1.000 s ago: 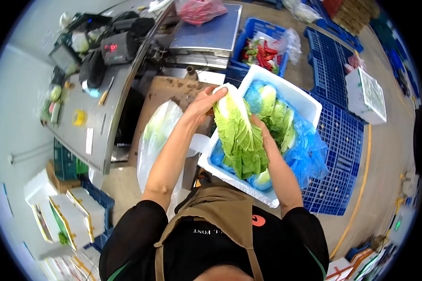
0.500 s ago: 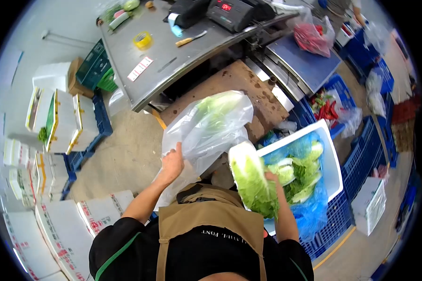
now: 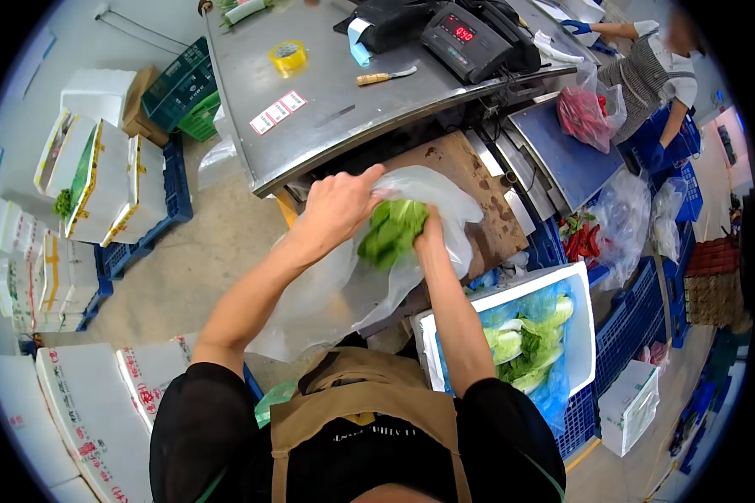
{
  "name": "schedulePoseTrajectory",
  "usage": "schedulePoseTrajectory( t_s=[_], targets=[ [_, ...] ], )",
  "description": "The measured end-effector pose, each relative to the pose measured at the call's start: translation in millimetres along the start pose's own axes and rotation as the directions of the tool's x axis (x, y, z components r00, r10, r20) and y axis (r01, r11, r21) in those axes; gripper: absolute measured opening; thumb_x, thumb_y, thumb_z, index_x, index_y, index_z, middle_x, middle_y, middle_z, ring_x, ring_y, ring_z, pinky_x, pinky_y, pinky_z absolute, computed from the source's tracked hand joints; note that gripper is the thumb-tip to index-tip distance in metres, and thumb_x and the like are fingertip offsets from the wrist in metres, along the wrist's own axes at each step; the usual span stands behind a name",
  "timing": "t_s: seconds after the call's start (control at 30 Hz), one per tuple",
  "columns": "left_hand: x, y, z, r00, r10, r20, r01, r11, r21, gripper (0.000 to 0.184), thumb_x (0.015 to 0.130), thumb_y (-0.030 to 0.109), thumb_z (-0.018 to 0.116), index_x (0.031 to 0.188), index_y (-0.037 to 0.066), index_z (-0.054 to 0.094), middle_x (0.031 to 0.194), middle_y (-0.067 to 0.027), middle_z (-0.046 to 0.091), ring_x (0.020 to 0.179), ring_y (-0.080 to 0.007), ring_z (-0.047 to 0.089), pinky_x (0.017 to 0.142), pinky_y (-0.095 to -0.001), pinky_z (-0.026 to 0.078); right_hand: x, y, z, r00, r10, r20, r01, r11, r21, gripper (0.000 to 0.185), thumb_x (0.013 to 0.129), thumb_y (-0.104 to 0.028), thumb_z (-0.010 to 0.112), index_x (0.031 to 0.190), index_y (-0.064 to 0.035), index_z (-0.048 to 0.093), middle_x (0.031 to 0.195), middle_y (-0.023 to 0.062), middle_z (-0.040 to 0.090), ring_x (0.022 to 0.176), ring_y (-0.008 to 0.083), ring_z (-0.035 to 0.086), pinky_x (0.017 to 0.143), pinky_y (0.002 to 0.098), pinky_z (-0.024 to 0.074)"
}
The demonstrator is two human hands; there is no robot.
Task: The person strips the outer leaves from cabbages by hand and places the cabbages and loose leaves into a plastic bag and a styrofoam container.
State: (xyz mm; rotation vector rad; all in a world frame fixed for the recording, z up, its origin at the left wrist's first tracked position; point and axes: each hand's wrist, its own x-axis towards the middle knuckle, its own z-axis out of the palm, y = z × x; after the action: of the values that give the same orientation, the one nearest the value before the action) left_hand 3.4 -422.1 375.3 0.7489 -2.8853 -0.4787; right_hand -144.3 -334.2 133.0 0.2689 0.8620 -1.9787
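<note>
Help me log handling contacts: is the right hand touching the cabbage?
Touching. The head view shows the right hand against one side of the leafy cabbage, with no gap visible between them.

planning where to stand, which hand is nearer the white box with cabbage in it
Right. The right hand is at the leaves, up and left of the box in view; the left hand is farther off, on the leaves' other side.
</note>
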Motion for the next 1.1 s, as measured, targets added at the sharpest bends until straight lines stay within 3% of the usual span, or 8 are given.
schedulePoseTrajectory(
  t_s=[0.1, 0.2, 0.3, 0.47, 0.67, 0.73, 0.8, 1.1],
  targets=[
    [30, -9, 1, 0.995, 0.093, -0.044, -0.092, 0.996, 0.020, 0.023, 0.091, 0.030, 0.055, 0.107, 0.015, 0.061, 0.072, -0.0176, 0.064, 0.069, -0.0389, 0.063, 0.059, -0.0483, 0.050, 20, -17, 35, 0.966, -0.236, -0.104, 0.226, 0.969, -0.099, 0.042, 0.095, -0.031, 0.046, 0.123, -0.0006, 0.052, 0.117, 0.0156, 0.060, 0.104, 0.0241, 0.060, 0.085, 0.0365, 0.0512],
    [65, -26, 23, 0.981, 0.181, -0.075, -0.177, 0.982, 0.064, 0.026, 0.090, 0.033, 0.056, 0.107, 0.016, 0.064, 0.071, -0.0156, 0.064, 0.067, -0.0360, 0.064, 0.057, -0.0471, 0.050, 93, -11, -16, 0.757, -0.648, -0.081, 0.283, 0.437, -0.854, 0.047, 0.092, -0.028, 0.054, 0.128, 0.0013, 0.049, 0.118, 0.0150, 0.059, 0.103, 0.0218, 0.059, 0.081, 0.0329, 0.0506],
    [91, -44, 49, 0.968, 0.227, -0.107, -0.220, 0.973, 0.075, 0.029, 0.090, 0.035, 0.055, 0.110, 0.016, 0.064, 0.071, -0.0153, 0.064, 0.068, -0.0355, 0.064, 0.057, -0.0467, 0.050, 67, -34, -9, 0.868, -0.458, -0.192, 0.091, 0.526, -0.846, 0.055, 0.091, -0.024, 0.058, 0.135, 0.0050, 0.041, 0.119, 0.0160, 0.058, 0.101, 0.0210, 0.060, 0.080, 0.0312, 0.0496],
    [108, -68, 80, 0.985, 0.149, 0.091, -0.159, 0.980, 0.118, 0.034, 0.092, 0.042, 0.051, 0.117, 0.023, 0.061, 0.089, -0.0149, 0.066, 0.083, -0.0327, 0.065, 0.064, -0.0479, 0.051, -38, -82, -38, 0.967, -0.028, 0.252, 0.177, 0.785, -0.594, 0.057, 0.092, -0.017, 0.060, 0.138, 0.0067, 0.036, 0.124, 0.0197, 0.055, 0.104, 0.0246, 0.061, 0.086, 0.0335, 0.0517],
    [118, -124, 155, 0.976, 0.163, 0.146, -0.183, 0.974, 0.134, 0.036, 0.095, 0.042, 0.046, 0.098, 0.011, 0.064, 0.077, -0.0147, 0.066, 0.075, -0.0343, 0.065, 0.062, -0.0484, 0.051, -203, -131, -166, 0.975, -0.220, -0.013, 0.183, 0.839, -0.512, 0.049, 0.089, -0.020, 0.065, 0.124, 0.0095, 0.048, 0.110, 0.0204, 0.062, 0.099, 0.0273, 0.064, 0.087, 0.0386, 0.0531],
    [111, -115, 146, 0.959, 0.280, 0.039, -0.282, 0.958, 0.054, 0.038, 0.094, 0.044, 0.048, 0.107, 0.012, 0.064, 0.079, -0.0173, 0.066, 0.074, -0.0354, 0.064, 0.064, -0.0467, 0.049, -249, -137, -222, 0.911, -0.335, -0.242, 0.034, 0.645, -0.763, 0.046, 0.087, -0.020, 0.064, 0.120, 0.0105, 0.051, 0.107, 0.0165, 0.063, 0.092, 0.0237, 0.064, 0.081, 0.0320, 0.0523],
    [104, -97, 134, 0.961, 0.243, 0.132, -0.250, 0.967, 0.043, 0.041, 0.092, 0.040, 0.053, 0.125, 0.015, 0.056, 0.092, -0.0210, 0.066, 0.086, -0.0387, 0.063, 0.073, -0.0475, 0.048, -291, -128, -283, 0.821, -0.487, -0.298, -0.316, 0.047, -0.948, 0.041, 0.076, -0.017, 0.067, 0.110, 0.0053, 0.060, 0.101, 0.0173, 0.064, 0.084, 0.0227, 0.064, 0.076, 0.0318, 0.0500],
    [69, -27, 134, 0.970, 0.227, 0.086, -0.242, 0.914, 0.325, 0.053, 0.086, 0.028, 0.063, 0.136, 0.016, 0.046, 0.134, -0.0194, 0.046, 0.123, -0.0368, 0.045, 0.095, -0.0584, 0.034, -376, -27, -357, 0.984, 0.160, 0.074, 0.176, -0.844, -0.506, 0.068, 0.061, -0.020, 0.077, 0.124, -0.0088, 0.054, 0.114, 0.0179, 0.056, 0.109, 0.0339, 0.052, 0.094, 0.0486, 0.0404]
  ],
)
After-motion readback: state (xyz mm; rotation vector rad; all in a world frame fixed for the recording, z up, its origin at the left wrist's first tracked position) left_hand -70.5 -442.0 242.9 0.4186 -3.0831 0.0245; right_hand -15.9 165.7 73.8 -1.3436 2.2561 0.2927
